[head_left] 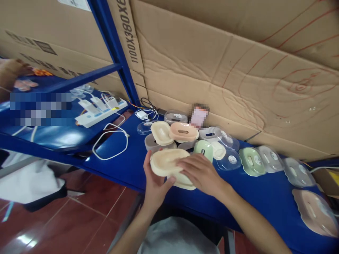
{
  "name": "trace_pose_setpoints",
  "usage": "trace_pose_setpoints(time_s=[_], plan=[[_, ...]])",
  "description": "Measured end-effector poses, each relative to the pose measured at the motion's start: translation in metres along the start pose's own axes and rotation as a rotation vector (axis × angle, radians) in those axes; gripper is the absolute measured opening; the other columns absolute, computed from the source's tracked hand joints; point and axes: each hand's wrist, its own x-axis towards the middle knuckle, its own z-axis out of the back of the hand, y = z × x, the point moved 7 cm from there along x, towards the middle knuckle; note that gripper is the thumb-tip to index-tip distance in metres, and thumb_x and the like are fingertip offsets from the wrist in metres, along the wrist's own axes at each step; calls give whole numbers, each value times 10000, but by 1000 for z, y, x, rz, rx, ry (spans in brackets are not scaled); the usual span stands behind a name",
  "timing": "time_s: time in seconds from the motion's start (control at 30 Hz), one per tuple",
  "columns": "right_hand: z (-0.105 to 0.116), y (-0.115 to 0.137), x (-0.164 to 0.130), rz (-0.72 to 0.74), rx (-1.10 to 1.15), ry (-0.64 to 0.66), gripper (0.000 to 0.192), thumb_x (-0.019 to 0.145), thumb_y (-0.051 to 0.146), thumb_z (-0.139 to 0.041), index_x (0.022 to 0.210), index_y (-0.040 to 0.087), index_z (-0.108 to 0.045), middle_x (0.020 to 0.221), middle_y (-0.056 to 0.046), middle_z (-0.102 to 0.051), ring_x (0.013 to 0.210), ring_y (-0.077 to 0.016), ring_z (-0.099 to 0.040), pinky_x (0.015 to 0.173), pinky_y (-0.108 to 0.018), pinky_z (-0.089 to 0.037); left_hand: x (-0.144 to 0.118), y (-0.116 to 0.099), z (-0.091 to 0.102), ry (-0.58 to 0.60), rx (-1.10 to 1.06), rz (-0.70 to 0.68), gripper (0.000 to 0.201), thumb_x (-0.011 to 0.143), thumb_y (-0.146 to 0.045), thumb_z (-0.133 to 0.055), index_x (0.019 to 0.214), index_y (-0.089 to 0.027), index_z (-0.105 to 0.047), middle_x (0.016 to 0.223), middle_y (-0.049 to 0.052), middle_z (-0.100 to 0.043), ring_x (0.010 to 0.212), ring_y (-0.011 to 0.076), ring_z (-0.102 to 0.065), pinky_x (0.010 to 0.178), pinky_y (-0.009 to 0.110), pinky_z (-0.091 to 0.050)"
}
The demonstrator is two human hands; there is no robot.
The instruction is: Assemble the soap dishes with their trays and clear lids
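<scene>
A cream oval soap dish is held above the front edge of the blue table. My left hand grips its left side and underside, thumb forward. The fingers of my right hand curl over the dish's right end and hide that part. Just below the right fingers is a second cream piece; I cannot tell whether it is held or resting on the table. Beyond my hands sit a peach soap dish, another cream dish and a green piece.
Clear lids lie among the dishes. A lidded green soap dish and a lidded peach one stand to the right. A power strip and white cable are left. Cardboard backs the table; another person's arm shows far left.
</scene>
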Motion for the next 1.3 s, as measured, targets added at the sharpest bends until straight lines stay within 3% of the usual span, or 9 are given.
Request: trace_pose_setpoints(time_s=[0.1, 0.2, 0.4, 0.53, 0.63, 0.73, 0.93, 1.13, 1.3], plan=[[27, -45, -19, -96, -191, -81, 265, 1080, 177, -583, 1307, 226, -710, 1249, -67, -798, 1157, -228, -725, 1010, -415, -520, -10, -7, -7, 64, 208, -161, 1054, 875, -297, -889, 1687, -428, -229, 1742, 127, -360, 1595, 347, -425, 1247, 558, -466], [44, -94, -34, -207, -390, -71, 262, 1082, 215, -573, 1280, 222, -745, 1267, -88, -794, 1183, -270, -722, 1014, -451, -520, -27, -4, -10, 143, 430, -281, 869, 923, -199, -815, 1641, -374, -359, 1695, 141, -396, 1558, 342, -468, 1234, 587, -480], [73, -141, -70, -363, -475, -7, 383, 1099, 352, -542, 1440, 229, -666, 1508, -118, -671, 1408, -305, -606, 1139, -501, -484, -52, 4, -20, 264, 655, -277, 583, 1003, -177, -694, 1538, -296, -495, 1594, 165, -504, 1490, 335, -534, 1187, 577, -519], [112, -164, -141, -687, -624, -72, 521, 1083, 533, -526, 1493, 226, -620, 1544, -171, -617, 1415, -368, -583, 1154, -584, -475, -53, -5, -37, 364, 722, -331, 470, 1012, -160, -657, 1459, -280, -570, 1528, 152, -564, 1423, 315, -595, 1135, 505, -566], [117, -176, -212, -1002, -750, -11, 724, 1016, 659, -559, 1579, 207, -536, 1612, -237, -521, 1450, -468, -519, 1105, -707, -475, -52, -9, -52, 444, 700, -354, 407, 1009, -131, -638, 1386, -283, -631, 1476, 126, -599, 1355, 274, -645, 1087, 418, -594], [105, -166, -259, -1079, -701, -58, 776, 993, 693, -562, 1598, 210, -512, 1627, -228, -504, 1475, -450, -492, 1124, -673, -486, -57, -10, -75, 561, 602, -317, 387, 1015, -110, -611, 1353, -293, -649, 1412, 98, -640, 1315, 241, -668, 1097, 391, -588], [107, -123, -298, -1108, -547, -442, 793, 969, 735, -598, 1536, 181, -587, 1507, -211, -622, 1442, -392, -552, 1190, -618, -457, -88, 9, -134, 838, 401, -95, 371, 1027, -157, -610, 1375, -283, -604, 1395, 90, -664, 1234, 207, -701, 1052, 367, -622], [83, -84, -284, -1062, -649, -435, 696, 995, 669, -617, 1492, 182, -635, 1565, -226, -571, 1466, -404, -528, 1182, -644, -452, -103, 34, -188, 987, 830, -454, 472, 1017, -199, -634, 1486, -222, -586, 1644, 162, -494, 1506, 348, -509, 1212, 547, -503], [75, -53, -286, -1098, -641, -560, 668, 970, 628, -689, 1473, 190, -650, 1566, -213, -571, 1465, -406, -533, 1190, -636, -450, -112, 48, -201, 1005, 1017, -612, 403, 1067, -279, -585, 1460, -197, -611, 1640, 172, -519, 1496, 351, -524, 1228, 577, -441]])
